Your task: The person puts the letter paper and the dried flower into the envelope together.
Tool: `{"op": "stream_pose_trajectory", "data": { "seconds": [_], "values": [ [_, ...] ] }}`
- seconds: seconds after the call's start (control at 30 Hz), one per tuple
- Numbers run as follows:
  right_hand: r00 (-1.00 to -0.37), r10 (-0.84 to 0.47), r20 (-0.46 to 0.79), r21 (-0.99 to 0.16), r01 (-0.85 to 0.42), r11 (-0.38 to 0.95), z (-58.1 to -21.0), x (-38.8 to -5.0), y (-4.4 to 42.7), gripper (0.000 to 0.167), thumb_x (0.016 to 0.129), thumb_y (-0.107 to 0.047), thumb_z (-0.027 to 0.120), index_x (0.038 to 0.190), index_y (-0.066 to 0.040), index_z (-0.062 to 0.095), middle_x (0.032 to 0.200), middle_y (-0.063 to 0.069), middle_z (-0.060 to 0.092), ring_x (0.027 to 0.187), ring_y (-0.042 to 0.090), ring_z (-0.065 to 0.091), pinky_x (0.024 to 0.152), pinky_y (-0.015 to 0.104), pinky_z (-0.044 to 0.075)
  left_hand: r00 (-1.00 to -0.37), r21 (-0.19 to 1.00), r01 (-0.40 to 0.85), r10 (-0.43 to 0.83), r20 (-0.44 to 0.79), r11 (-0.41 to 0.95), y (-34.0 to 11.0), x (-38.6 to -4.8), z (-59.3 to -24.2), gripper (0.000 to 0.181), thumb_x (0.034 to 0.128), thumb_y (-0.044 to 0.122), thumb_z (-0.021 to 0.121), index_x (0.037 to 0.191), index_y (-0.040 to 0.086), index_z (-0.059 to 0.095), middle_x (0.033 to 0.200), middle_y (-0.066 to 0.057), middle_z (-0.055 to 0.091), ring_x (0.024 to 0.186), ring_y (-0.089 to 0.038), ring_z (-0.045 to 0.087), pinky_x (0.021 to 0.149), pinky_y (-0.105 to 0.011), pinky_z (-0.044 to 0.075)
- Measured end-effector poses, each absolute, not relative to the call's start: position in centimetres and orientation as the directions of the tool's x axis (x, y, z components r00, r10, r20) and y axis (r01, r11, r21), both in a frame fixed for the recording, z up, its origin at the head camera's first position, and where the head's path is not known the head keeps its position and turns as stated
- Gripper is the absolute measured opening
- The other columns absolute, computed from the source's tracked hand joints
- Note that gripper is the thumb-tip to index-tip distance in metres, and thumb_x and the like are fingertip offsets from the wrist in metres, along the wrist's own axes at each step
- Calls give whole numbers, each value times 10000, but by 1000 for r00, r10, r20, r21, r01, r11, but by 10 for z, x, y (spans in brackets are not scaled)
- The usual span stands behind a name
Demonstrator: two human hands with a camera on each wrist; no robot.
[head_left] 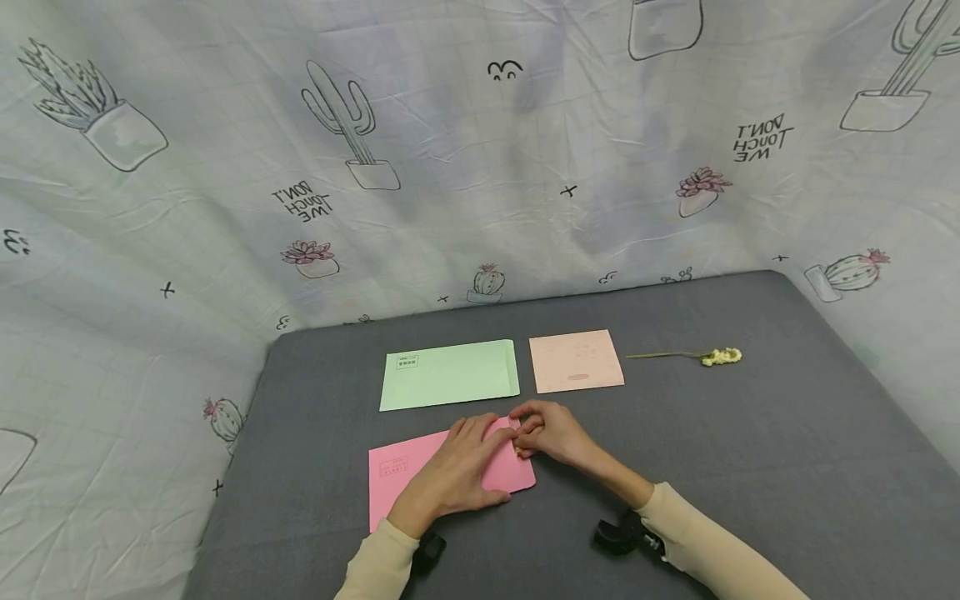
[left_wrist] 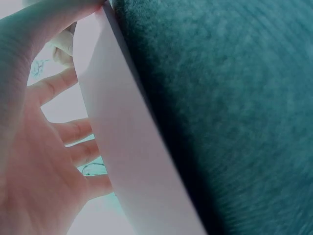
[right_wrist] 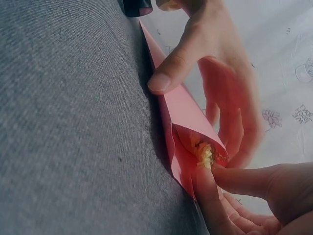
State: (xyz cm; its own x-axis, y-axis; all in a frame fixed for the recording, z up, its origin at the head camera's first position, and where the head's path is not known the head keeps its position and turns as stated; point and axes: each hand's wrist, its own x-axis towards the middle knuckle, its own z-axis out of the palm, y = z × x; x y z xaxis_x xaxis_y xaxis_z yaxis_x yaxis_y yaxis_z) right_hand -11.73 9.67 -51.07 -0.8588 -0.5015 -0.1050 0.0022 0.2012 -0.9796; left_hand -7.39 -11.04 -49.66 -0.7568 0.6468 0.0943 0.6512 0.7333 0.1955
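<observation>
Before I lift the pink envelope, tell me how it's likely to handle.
The pink envelope looks like thin paper, so probably light and easily creased. Its mouth bows open, suggesting it flexes rather than stays stiff. The yellow flower at that mouth could slip out if tilted.

L hand (head_left: 463, 468) gripped w/ thumb opp. fingers; fingers were spread & slightly bent. R hand (head_left: 558, 432) pinched btwn thumb & fingertip, other fingers bent. Hands were close tog. L forearm (head_left: 378, 560) & R forearm (head_left: 712, 537) were angled inward from btm. of head view; latter slanted more.
</observation>
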Motion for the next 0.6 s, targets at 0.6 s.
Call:
{"op": "stream_pose_trajectory", "data": {
  "seconds": [0.6],
  "values": [
    [-828,-543,-138,-988,79,130,-507,-114,108,85,856,74,668,847,116,595,801,196,704,712,203,710,645,328,595,-761,212,644,645,70,735,-108,-77,-492,756,733,502,799,1367,233,488,1407,-83,453,1323,-209,404,1129,-417,302]
  ]
}}
